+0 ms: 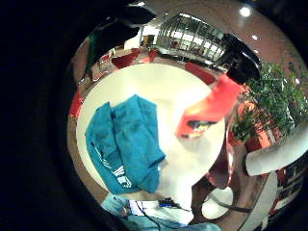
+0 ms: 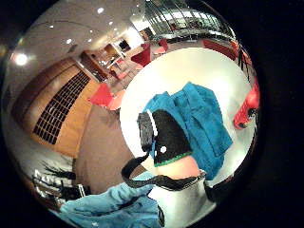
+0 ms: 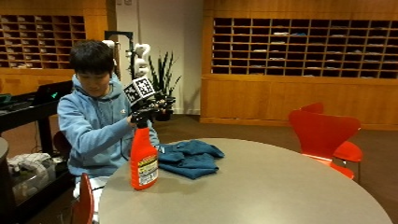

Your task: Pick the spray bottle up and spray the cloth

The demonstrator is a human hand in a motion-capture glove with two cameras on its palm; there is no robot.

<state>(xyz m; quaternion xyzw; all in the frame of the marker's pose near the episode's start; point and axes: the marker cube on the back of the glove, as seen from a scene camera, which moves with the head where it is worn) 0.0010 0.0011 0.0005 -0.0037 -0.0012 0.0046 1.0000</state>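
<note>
An orange spray bottle with a black head stands upright on the round grey table, near its edge in front of the seated person. My gloved right hand is up at the bottle's head; whether it touches is unclear. In the thumb side palm view my thumb sticks out over the cloth, apart from the bottle. The little finger side palm view has the bottle close by. A crumpled blue cloth lies on the table just beyond the bottle, also seen as the cloth and cloth.
A red chair stands at the table's far right side. Another red chair back is at the near left edge. A black cart stands to the person's side, and a plant behind.
</note>
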